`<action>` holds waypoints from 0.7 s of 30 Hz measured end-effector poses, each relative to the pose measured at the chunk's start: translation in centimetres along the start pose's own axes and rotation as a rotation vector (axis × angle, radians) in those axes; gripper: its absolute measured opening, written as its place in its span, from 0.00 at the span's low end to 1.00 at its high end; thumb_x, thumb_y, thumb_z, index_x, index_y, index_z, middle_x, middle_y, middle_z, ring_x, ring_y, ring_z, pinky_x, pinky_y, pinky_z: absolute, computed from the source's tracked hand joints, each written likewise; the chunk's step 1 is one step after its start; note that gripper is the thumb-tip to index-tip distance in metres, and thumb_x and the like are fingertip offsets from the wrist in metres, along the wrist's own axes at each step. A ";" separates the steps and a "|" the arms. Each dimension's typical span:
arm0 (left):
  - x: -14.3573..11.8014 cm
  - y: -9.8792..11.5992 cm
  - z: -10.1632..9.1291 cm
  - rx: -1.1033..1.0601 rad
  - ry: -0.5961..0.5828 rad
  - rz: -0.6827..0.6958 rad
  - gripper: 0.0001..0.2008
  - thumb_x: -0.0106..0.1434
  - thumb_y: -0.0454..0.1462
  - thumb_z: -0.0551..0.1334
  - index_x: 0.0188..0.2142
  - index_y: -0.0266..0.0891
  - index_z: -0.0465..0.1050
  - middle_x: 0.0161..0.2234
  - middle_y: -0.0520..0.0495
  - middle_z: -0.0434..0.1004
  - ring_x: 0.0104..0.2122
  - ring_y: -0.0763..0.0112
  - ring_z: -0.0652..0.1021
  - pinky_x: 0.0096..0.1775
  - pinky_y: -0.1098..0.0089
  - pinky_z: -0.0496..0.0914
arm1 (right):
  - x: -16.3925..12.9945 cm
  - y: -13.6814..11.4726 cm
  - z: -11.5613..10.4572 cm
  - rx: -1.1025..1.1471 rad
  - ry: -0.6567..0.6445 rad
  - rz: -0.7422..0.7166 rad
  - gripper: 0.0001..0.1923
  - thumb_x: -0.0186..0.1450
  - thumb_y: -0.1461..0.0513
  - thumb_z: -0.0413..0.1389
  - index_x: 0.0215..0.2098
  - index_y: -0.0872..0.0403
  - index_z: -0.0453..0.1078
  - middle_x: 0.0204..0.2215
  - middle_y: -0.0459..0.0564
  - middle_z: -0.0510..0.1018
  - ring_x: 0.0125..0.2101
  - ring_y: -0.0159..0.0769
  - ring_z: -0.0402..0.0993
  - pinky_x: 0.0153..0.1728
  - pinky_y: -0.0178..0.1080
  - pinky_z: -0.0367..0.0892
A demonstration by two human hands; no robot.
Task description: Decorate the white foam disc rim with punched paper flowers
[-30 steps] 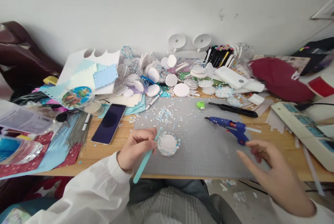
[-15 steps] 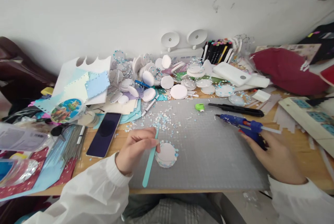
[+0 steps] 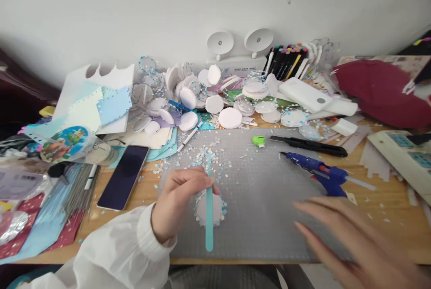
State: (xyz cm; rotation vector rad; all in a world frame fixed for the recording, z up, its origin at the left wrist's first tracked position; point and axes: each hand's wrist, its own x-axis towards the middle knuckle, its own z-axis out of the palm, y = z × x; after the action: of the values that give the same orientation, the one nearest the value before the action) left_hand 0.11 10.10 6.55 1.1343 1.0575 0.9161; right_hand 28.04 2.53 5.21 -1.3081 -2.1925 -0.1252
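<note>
My left hand (image 3: 186,197) pinches a flat turquoise stick (image 3: 209,226) between thumb and fingers. The stick points toward me and crosses over a round white disc (image 3: 202,210) edged with small blue and white star pieces, which lies on the grey cutting mat (image 3: 259,217). Loose star confetti (image 3: 210,156) is scattered just beyond the hand. My right hand (image 3: 357,239) is blurred, holds nothing, and has its fingers apart above the mat's right side. Beyond it a blue glue gun (image 3: 313,170) lies on its side with a glue stick sticking out of its back.
A black cutter knife (image 3: 310,146) and a small green object (image 3: 258,140) lie at the mat's far edge. White discs (image 3: 230,118) are heaped along the wall. A phone (image 3: 124,176) rests at left, a power strip (image 3: 400,154) at right.
My right hand has let go of the glue gun and pulled back toward me. The turquoise stick has swung from slanted to nearly straight and now lies across the disc.
</note>
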 end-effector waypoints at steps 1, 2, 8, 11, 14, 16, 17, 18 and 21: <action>-0.2 0.2 0.4 0.003 0.004 -0.015 0.12 0.57 0.37 0.61 0.19 0.39 0.78 0.18 0.51 0.69 0.23 0.74 0.66 0.31 0.69 0.58 | 0.9 -1.1 0.4 0.013 -0.035 -0.052 0.12 0.67 0.59 0.51 0.45 0.52 0.72 0.37 0.51 0.77 0.37 0.38 0.75 0.37 0.39 0.72; -0.5 0.4 0.8 0.007 0.009 -0.024 0.12 0.57 0.37 0.61 0.19 0.38 0.78 0.17 0.52 0.68 0.23 0.74 0.65 0.31 0.69 0.58 | 1.8 -2.0 0.9 0.033 -0.026 -0.118 0.13 0.65 0.63 0.53 0.47 0.54 0.71 0.39 0.52 0.76 0.39 0.39 0.74 0.39 0.40 0.72; -2.5 1.2 2.6 0.038 -0.008 -0.081 0.15 0.56 0.36 0.62 0.15 0.36 0.71 0.16 0.55 0.58 0.22 0.77 0.59 0.29 0.70 0.54 | 5.5 -4.9 3.5 0.161 0.173 -0.545 0.13 0.64 0.69 0.51 0.46 0.63 0.70 0.41 0.57 0.76 0.43 0.42 0.72 0.41 0.43 0.73; -2.8 1.3 3.1 0.020 0.000 -0.108 0.20 0.55 0.37 0.62 0.11 0.36 0.59 0.16 0.56 0.51 0.21 0.77 0.56 0.27 0.70 0.52 | 6.6 -5.4 4.0 0.105 0.288 -0.670 0.13 0.67 0.69 0.46 0.38 0.62 0.73 0.35 0.55 0.78 0.37 0.38 0.74 0.37 0.40 0.74; -2.6 1.5 3.2 -0.026 -0.031 -0.080 0.20 0.56 0.39 0.63 0.12 0.36 0.60 0.16 0.56 0.51 0.21 0.78 0.55 0.26 0.70 0.51 | 7.0 -5.6 3.6 0.037 0.300 -0.581 0.09 0.64 0.69 0.52 0.36 0.55 0.74 0.34 0.50 0.79 0.36 0.36 0.76 0.38 0.37 0.75; -2.4 1.4 2.9 -0.014 -0.103 -0.046 0.18 0.58 0.41 0.62 0.15 0.36 0.66 0.16 0.55 0.55 0.20 0.77 0.57 0.25 0.71 0.53 | 7.0 -5.3 3.4 0.053 0.278 -0.479 0.08 0.62 0.69 0.56 0.35 0.50 0.73 0.31 0.47 0.80 0.33 0.34 0.76 0.35 0.35 0.76; -2.3 1.3 2.5 0.027 -0.136 -0.012 0.17 0.61 0.42 0.60 0.18 0.36 0.71 0.17 0.54 0.58 0.21 0.76 0.60 0.26 0.71 0.55 | 7.0 -5.0 3.4 0.090 0.275 -0.436 0.09 0.61 0.70 0.57 0.35 0.49 0.72 0.29 0.46 0.80 0.30 0.33 0.76 0.32 0.35 0.76; -2.2 1.0 2.0 0.090 -0.158 0.046 0.16 0.62 0.42 0.58 0.22 0.36 0.74 0.18 0.53 0.62 0.22 0.74 0.63 0.27 0.70 0.57 | 7.1 -4.6 3.6 0.145 0.275 -0.404 0.10 0.60 0.69 0.57 0.36 0.48 0.72 0.27 0.45 0.79 0.27 0.32 0.76 0.28 0.34 0.75; -1.8 -0.3 -0.2 0.360 -0.182 0.364 0.16 0.61 0.45 0.61 0.41 0.37 0.76 0.31 0.46 0.72 0.32 0.66 0.71 0.37 0.66 0.65 | 7.1 -3.4 4.8 0.348 0.310 -0.214 0.12 0.60 0.68 0.58 0.39 0.46 0.71 0.26 0.45 0.78 0.25 0.33 0.75 0.25 0.37 0.73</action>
State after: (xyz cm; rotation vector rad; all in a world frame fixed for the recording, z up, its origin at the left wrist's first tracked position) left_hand -0.53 8.37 6.51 1.7183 0.9011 0.9016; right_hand 20.68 8.04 5.58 -0.8038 -1.9723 -0.0238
